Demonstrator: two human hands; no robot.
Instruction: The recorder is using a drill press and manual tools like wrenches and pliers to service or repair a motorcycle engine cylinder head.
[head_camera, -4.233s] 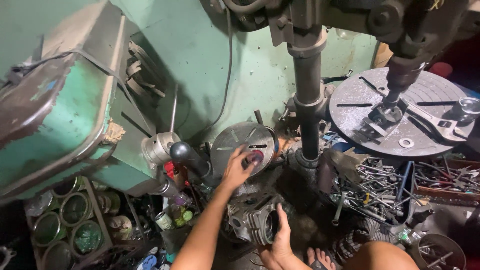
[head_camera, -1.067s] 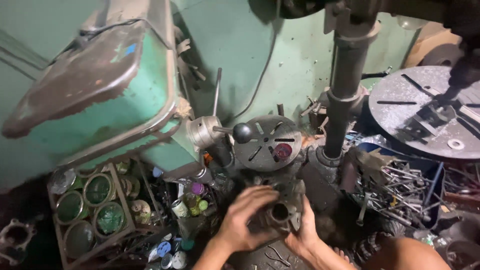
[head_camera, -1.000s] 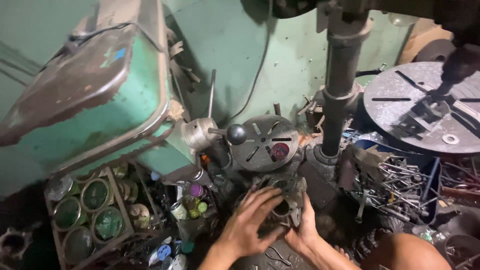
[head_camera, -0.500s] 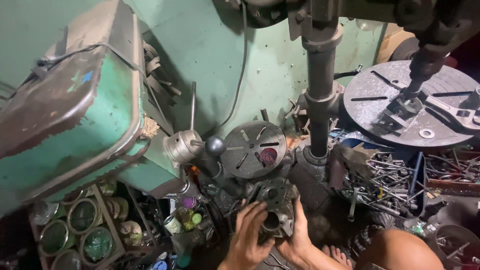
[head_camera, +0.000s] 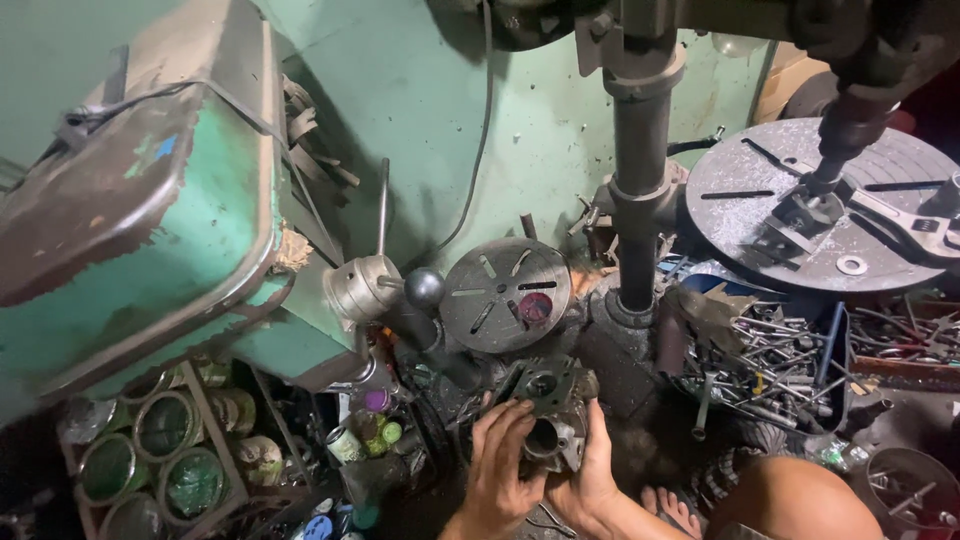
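At lower centre, left hand (head_camera: 500, 470) and right hand (head_camera: 590, 480) grip a greasy, blocky cast-metal housing (head_camera: 548, 415) with round bores.

Both hands grip a dark metal casting (head_camera: 548, 420) below the slotted round plate (head_camera: 506, 294). The left hand (head_camera: 500, 470) wraps its near side; the right hand (head_camera: 590, 478) supports it from beneath

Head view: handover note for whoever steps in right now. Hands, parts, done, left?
Left hand: gripping the left side of the grey metal housing.
Right hand: cupping its right side from below.
Housing: held up off the floor, bore facing the camera, in front of the slotted round plate and drill column.
Done: housing picked up.
Left: it has not been set down anywhere.
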